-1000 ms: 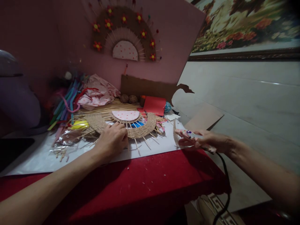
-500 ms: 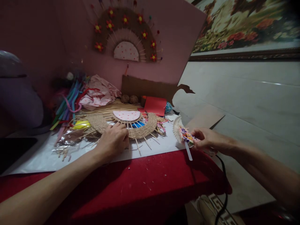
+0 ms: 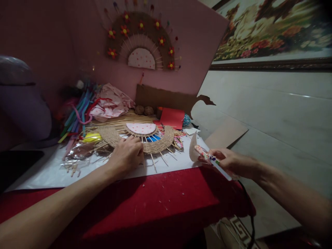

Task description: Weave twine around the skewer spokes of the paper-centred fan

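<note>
L hand [image 3: 127, 157] lies knuckles-up on lower edge of the jute-wound half-ring w/ wooden skewers [image 3: 159, 145], fingers bent down onto it; can't tell if they pinch anything. Ring lies flat on the white paper sheet [image 3: 52, 173] over the red tablecloth [image 3: 168, 200]. R hand [image 3: 229, 160], by the table's right edge, is closed round a slim colour-printed tool w/ white stick end [image 3: 210, 159]. A black cord [image 3: 250, 214] hangs below it.

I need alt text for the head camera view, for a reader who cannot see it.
The left hand rests on a half-round jute and stick craft on white paper; the right hand holds a patterned glue gun over a red table.
</note>
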`<state>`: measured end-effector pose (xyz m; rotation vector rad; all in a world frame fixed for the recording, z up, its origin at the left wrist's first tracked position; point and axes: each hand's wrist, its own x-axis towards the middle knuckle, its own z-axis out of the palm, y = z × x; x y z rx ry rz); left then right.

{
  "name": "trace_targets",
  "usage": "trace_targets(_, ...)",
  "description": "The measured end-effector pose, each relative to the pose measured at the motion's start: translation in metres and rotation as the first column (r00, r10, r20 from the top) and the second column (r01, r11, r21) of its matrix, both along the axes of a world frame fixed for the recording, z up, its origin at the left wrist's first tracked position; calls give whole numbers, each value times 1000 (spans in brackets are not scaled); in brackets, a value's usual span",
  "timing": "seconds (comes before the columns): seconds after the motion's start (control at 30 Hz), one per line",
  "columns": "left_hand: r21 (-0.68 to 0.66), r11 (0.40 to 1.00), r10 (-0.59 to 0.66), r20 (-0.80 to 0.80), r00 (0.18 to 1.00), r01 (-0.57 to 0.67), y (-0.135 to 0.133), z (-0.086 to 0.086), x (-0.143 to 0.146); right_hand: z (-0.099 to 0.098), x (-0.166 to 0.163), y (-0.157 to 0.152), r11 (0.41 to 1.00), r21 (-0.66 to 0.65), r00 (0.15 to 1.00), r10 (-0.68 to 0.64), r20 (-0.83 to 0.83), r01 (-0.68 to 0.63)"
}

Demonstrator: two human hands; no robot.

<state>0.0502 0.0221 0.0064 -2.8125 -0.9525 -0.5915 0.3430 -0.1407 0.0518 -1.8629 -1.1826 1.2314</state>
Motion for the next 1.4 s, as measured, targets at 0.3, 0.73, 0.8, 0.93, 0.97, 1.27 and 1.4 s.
trace_targets(0.3,-141,989,-22,150,989,43,3,3,-4,-2,3,-6,981,114,974,-172,151,155)
trace_targets(0.73,-468,835,-181,265,947,291,-31,51,129,-7,2,-30,969,237,965,-120,234,63)
trace_targets(0.8,-536,787,-148,319,936,307,-32,49,151,-7,4,-33,957,286,969,-118,216,53)
trace_targets(0.93,-643,724,-31,329,944,248,-29,46,172,-6,11,-39,943,332,969,-95,230,14)
trace_targets(0.97,-651,718,-18,335,942,245,-28,45,176,-7,13,-41,942,334,968,-96,233,13)
trace_targets(1.27,-642,755,71,286,955,136,-12,31,203,-12,32,-47,914,383,959,-215,184,132)
trace_targets(1.4,-643,765,203,252,946,7,8,28,209,-6,42,-76,806,504,901,-418,114,310)
